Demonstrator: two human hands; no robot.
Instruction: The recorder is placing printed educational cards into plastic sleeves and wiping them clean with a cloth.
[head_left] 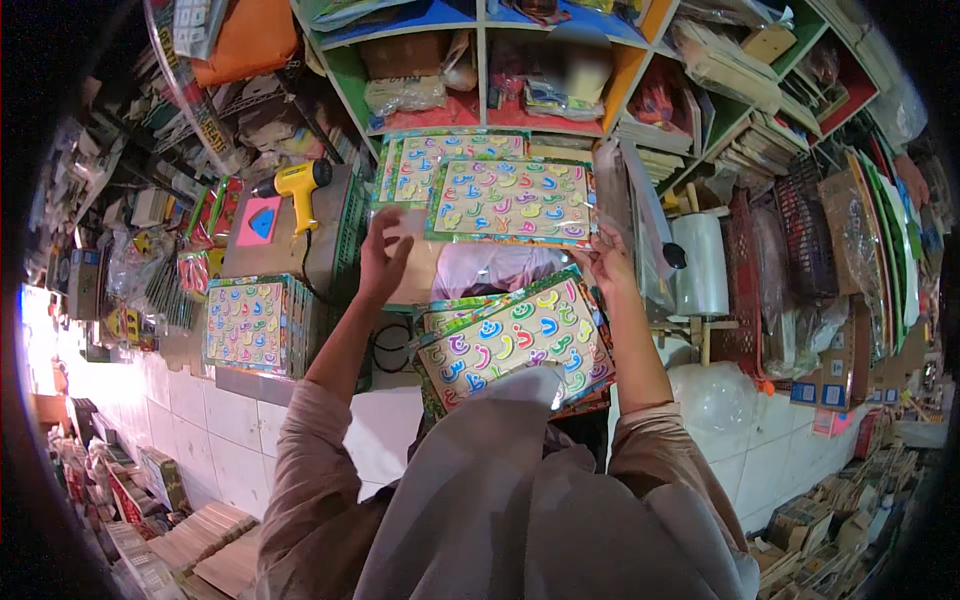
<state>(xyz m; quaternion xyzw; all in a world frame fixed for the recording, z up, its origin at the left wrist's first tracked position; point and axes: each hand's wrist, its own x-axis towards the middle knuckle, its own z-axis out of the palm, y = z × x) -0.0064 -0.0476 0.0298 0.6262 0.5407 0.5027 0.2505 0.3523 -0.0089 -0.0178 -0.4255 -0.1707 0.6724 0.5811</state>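
Left hand [385, 255]: yours is empty and open, fingers apart and lightly bent, just left of the upper board and near its lower left corner.
Right hand [607, 258]: your thumb and fingertips are closed on the lower right corner of the upper board.
Upper board [512, 200]: it is in front of you, beyond the near stack, pale with rows of colourful letters and a bright patterned border; its surface catches the light near your right fingers.
Back boards [405, 165]: similar ones lie behind the upper board, partly covered by it.
Near stack [515, 335]: more letter boards sit close to your body, below your hands and between your forearms, set at a slant; your grey cloth [470, 480] hides part of the lower edge.
Side stack [245, 325]: further letter boards stand in a pile to your left.
Heat gun [300, 190]: yellow and black, it lies on the left work surface beside a pink sheet [245, 236] with a blue shape.
Shelves [483, 75]: painted compartments rise ahead of you, filled with packets.
Plastic roll [698, 265]: it stands upright to your right, well apart from your right hand.
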